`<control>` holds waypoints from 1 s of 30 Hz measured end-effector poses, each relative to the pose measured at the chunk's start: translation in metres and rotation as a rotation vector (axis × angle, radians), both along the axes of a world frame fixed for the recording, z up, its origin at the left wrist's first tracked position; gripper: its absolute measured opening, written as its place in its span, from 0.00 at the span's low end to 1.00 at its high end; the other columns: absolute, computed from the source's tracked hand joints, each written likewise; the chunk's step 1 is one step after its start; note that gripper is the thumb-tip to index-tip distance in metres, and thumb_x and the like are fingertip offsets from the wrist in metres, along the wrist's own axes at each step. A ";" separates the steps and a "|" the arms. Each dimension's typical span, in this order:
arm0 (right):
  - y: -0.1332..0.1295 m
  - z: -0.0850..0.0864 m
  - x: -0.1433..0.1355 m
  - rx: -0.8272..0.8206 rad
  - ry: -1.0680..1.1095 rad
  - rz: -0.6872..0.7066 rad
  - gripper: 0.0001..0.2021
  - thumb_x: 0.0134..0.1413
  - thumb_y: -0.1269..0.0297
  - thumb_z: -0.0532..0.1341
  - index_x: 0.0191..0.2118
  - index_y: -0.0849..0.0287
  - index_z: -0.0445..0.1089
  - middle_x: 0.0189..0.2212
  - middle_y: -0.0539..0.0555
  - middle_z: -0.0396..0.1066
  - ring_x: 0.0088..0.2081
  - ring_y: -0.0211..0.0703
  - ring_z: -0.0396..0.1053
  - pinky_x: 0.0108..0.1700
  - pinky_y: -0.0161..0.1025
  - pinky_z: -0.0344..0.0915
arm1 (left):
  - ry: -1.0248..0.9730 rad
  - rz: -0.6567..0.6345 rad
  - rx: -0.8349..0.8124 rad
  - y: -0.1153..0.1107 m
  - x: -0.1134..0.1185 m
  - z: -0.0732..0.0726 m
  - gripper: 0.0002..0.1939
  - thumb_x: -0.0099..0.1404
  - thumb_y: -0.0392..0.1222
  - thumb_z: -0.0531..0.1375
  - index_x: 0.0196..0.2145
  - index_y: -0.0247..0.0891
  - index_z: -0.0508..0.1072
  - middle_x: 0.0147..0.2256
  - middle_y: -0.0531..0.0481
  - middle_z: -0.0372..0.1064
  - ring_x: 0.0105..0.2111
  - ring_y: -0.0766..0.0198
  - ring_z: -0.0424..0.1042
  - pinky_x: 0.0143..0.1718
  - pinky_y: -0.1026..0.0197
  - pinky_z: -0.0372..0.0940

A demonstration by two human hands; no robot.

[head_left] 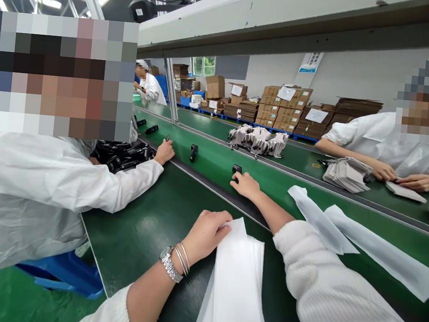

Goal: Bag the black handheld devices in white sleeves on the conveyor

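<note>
My left hand (208,233), with a watch and bangles at the wrist, pinches the top corner of a stack of white translucent sleeves (237,283) between thumb and fingers. The stack lies on the green table in front of me. My right hand (247,185) reaches over the green conveyor belt, fingers apart and curved, at a small black device (237,168). Whether the fingertips touch the device or stop just short of it, I cannot tell. Another black device (193,152) stands further left on the belt.
At left, a co-worker's hand (164,151) reaches over the belt beside a pile of black devices (124,157). Two white sleeves (387,251) lie on the belt at right. Opposite, another person handles a flat white piece (406,192). A metal beam (286,24) crosses overhead.
</note>
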State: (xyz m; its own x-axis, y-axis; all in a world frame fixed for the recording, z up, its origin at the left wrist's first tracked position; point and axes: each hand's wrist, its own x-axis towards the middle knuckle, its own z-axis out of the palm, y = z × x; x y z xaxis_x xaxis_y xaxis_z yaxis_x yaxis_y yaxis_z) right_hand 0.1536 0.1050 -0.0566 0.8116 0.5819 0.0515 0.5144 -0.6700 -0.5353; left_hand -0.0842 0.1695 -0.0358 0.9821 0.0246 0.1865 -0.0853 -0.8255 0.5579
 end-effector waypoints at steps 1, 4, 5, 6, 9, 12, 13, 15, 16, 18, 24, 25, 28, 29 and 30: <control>0.000 -0.004 0.005 0.037 0.017 -0.023 0.11 0.56 0.60 0.58 0.44 0.55 0.69 0.46 0.61 0.65 0.46 0.54 0.68 0.49 0.51 0.61 | 0.004 -0.007 -0.008 0.000 0.000 0.000 0.08 0.67 0.36 0.51 0.42 0.41 0.67 0.27 0.57 0.66 0.30 0.67 0.65 0.46 0.59 0.57; -0.013 -0.011 0.010 0.184 0.096 -0.065 0.11 0.58 0.66 0.52 0.46 0.55 0.64 0.41 0.57 0.68 0.40 0.48 0.70 0.44 0.47 0.65 | -0.005 -0.029 0.005 -0.002 -0.001 0.001 0.08 0.66 0.33 0.50 0.42 0.41 0.64 0.28 0.57 0.66 0.31 0.67 0.66 0.48 0.58 0.57; -0.021 -0.012 0.007 0.225 0.119 -0.068 0.14 0.58 0.67 0.51 0.50 0.55 0.61 0.39 0.55 0.69 0.39 0.47 0.71 0.43 0.45 0.66 | -0.020 -0.039 0.018 -0.003 -0.002 0.001 0.07 0.66 0.33 0.50 0.39 0.40 0.64 0.30 0.56 0.67 0.33 0.66 0.66 0.48 0.58 0.56; -0.031 -0.011 0.001 0.282 0.150 -0.062 0.18 0.58 0.67 0.50 0.54 0.54 0.56 0.37 0.54 0.69 0.38 0.45 0.72 0.41 0.44 0.68 | -0.041 -0.046 0.034 -0.004 -0.002 0.002 0.06 0.66 0.33 0.50 0.37 0.39 0.65 0.32 0.55 0.68 0.35 0.66 0.66 0.49 0.58 0.56; -0.062 0.000 -0.026 0.621 0.372 0.048 0.31 0.55 0.62 0.55 0.61 0.50 0.40 0.38 0.51 0.69 0.38 0.44 0.73 0.42 0.44 0.70 | -0.115 -0.049 0.087 -0.006 -0.003 0.003 0.04 0.66 0.36 0.53 0.34 0.39 0.66 0.36 0.52 0.68 0.39 0.64 0.66 0.50 0.56 0.55; -0.086 0.017 -0.060 0.960 0.637 0.168 0.44 0.45 0.59 0.67 0.61 0.44 0.37 0.39 0.50 0.69 0.37 0.46 0.74 0.43 0.48 0.70 | -0.164 -0.049 0.088 -0.007 -0.005 0.004 0.05 0.65 0.40 0.57 0.32 0.38 0.68 0.38 0.51 0.66 0.41 0.64 0.65 0.50 0.55 0.55; -0.090 0.022 -0.069 0.997 0.673 0.182 0.47 0.42 0.60 0.69 0.61 0.43 0.37 0.38 0.49 0.69 0.37 0.46 0.74 0.43 0.49 0.70 | -0.168 -0.048 0.077 -0.007 -0.005 0.004 0.06 0.65 0.41 0.58 0.31 0.38 0.68 0.38 0.50 0.66 0.41 0.64 0.65 0.50 0.55 0.55; -0.094 0.027 -0.084 1.020 0.696 0.200 0.50 0.40 0.60 0.71 0.62 0.41 0.36 0.38 0.48 0.68 0.37 0.46 0.74 0.43 0.50 0.70 | -0.162 -0.045 0.045 -0.007 -0.005 0.003 0.07 0.65 0.43 0.59 0.31 0.37 0.69 0.38 0.50 0.66 0.40 0.63 0.65 0.49 0.55 0.56; -0.093 0.027 -0.089 1.020 0.698 0.218 0.51 0.39 0.60 0.71 0.62 0.41 0.36 0.38 0.48 0.67 0.37 0.46 0.73 0.43 0.50 0.70 | -0.158 -0.041 0.023 -0.007 -0.006 0.003 0.07 0.65 0.43 0.59 0.31 0.37 0.69 0.38 0.51 0.66 0.40 0.63 0.65 0.49 0.55 0.56; -0.091 0.023 -0.096 1.009 0.698 0.262 0.52 0.40 0.60 0.72 0.62 0.41 0.35 0.39 0.49 0.67 0.36 0.44 0.73 0.44 0.50 0.70 | -0.155 -0.029 -0.038 -0.008 -0.007 0.005 0.06 0.64 0.42 0.60 0.31 0.38 0.70 0.38 0.51 0.65 0.41 0.64 0.65 0.48 0.56 0.56; -0.086 0.005 -0.109 0.909 0.711 0.362 0.45 0.46 0.62 0.70 0.62 0.42 0.40 0.44 0.53 0.66 0.35 0.40 0.72 0.39 0.41 0.71 | -0.152 0.002 -0.212 -0.014 -0.011 0.011 0.04 0.61 0.40 0.63 0.32 0.39 0.72 0.39 0.50 0.64 0.40 0.65 0.65 0.46 0.59 0.59; -0.086 0.004 -0.110 0.899 0.702 0.371 0.43 0.46 0.62 0.69 0.61 0.43 0.41 0.46 0.54 0.66 0.35 0.39 0.72 0.39 0.41 0.71 | -0.156 0.009 -0.225 -0.014 -0.012 0.011 0.04 0.60 0.40 0.64 0.32 0.39 0.72 0.39 0.50 0.63 0.40 0.65 0.65 0.46 0.59 0.60; -0.087 0.009 -0.110 0.962 0.611 0.311 0.42 0.46 0.62 0.69 0.61 0.42 0.43 0.50 0.56 0.64 0.34 0.41 0.73 0.40 0.45 0.72 | -0.176 0.023 -0.217 -0.014 -0.012 0.008 0.05 0.59 0.41 0.65 0.31 0.39 0.73 0.39 0.50 0.64 0.40 0.65 0.65 0.45 0.59 0.60; -0.088 0.013 -0.109 1.009 0.566 0.269 0.42 0.45 0.61 0.70 0.60 0.42 0.43 0.51 0.56 0.63 0.35 0.42 0.73 0.41 0.47 0.72 | -0.187 0.028 -0.199 -0.014 -0.012 0.007 0.06 0.58 0.42 0.66 0.31 0.39 0.73 0.39 0.50 0.64 0.41 0.65 0.65 0.46 0.59 0.59; -0.089 0.017 -0.108 1.053 0.528 0.229 0.43 0.45 0.61 0.70 0.60 0.41 0.43 0.51 0.57 0.62 0.35 0.43 0.74 0.42 0.49 0.73 | -0.200 0.031 -0.177 -0.013 -0.011 0.005 0.07 0.58 0.43 0.66 0.31 0.39 0.73 0.38 0.51 0.64 0.40 0.65 0.65 0.46 0.59 0.59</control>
